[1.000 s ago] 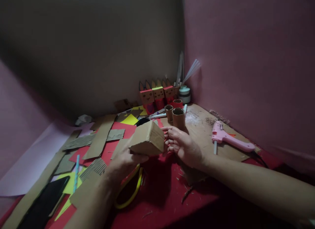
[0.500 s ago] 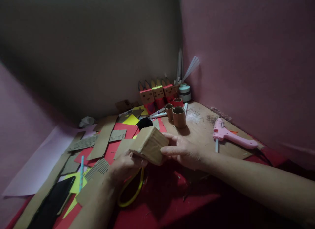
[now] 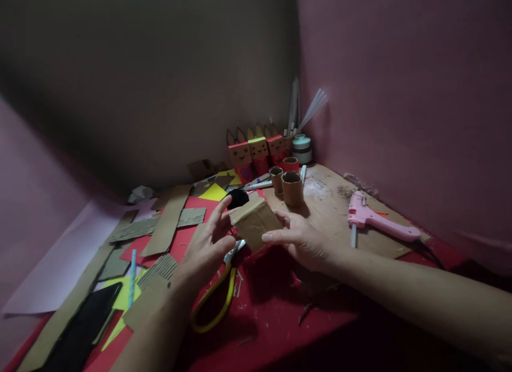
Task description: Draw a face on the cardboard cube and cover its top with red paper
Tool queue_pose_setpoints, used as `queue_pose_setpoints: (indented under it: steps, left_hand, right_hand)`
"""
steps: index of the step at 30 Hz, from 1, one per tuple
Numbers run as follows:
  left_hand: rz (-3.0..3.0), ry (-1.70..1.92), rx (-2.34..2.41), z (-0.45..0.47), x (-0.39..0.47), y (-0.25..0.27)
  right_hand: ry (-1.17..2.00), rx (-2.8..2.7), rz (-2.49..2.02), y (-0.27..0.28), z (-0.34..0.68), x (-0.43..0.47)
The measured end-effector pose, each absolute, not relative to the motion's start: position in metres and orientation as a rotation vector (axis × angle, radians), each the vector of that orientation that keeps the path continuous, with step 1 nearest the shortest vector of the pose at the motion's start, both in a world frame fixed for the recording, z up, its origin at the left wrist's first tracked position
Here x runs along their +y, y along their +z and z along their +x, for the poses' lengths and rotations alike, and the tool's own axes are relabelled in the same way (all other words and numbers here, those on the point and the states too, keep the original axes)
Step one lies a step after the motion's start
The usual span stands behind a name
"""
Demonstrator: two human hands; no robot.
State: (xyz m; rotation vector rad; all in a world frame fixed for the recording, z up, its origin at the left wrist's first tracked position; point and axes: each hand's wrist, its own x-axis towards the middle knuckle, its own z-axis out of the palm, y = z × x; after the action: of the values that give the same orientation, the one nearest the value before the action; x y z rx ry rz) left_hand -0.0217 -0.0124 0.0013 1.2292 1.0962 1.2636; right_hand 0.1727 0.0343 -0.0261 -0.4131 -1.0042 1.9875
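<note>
A small brown cardboard box [image 3: 256, 222] is held above the red table cover. My right hand [image 3: 302, 238] grips its right side, thumb on the near face and fingers behind. My left hand [image 3: 210, 241] is beside the box's left edge with thumb and fingers spread; whether a fingertip touches the box is hard to tell. Below the left hand lie yellow-handled scissors [image 3: 214, 302], their blades partly hidden by it. A black round bundle [image 3: 237, 199] sits just behind the box. Beyond my right hand stand two brown cardboard tubes [image 3: 293, 189] and a red one [image 3: 290, 164].
A pink glue gun [image 3: 362, 212] rests on a cardboard sheet at right. Box-headed figures [image 3: 240, 156] and a lidded jar [image 3: 302, 149] stand at the back. Cardboard strips [image 3: 168, 220], coloured paper, a striped blue stick [image 3: 132, 276] and a black phone-like object [image 3: 84, 329] cover the left side.
My left hand has loosened from the box and its fingers have spread. The box has turned in my right hand, and more of the scissors now shows.
</note>
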Motion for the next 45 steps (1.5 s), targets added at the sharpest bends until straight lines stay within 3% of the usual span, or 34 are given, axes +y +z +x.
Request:
queue_pose_setpoints:
  steps: [9,18,33,45]
  left_hand:
    - [1.554,1.283,1.388,-0.015,-0.014,-0.004]
    - [1.767,1.271,1.286,-0.013,-0.016,-0.004]
    - [1.24,1.548,1.172,-0.002,-0.017,-0.012]
    - [1.196,1.515,1.168,-0.002,-0.017,-0.012]
  right_hand:
    - [1.756,-1.369,-0.696,-0.026,0.178,0.031]
    - [1.457,-1.4,-0.44,-0.029,0.184,0.031]
    - [1.508,-1.2,-0.548,-0.031,0.177,0.029]
    - [1.492,-1.212,-0.553,-0.03,0.176,0.03]
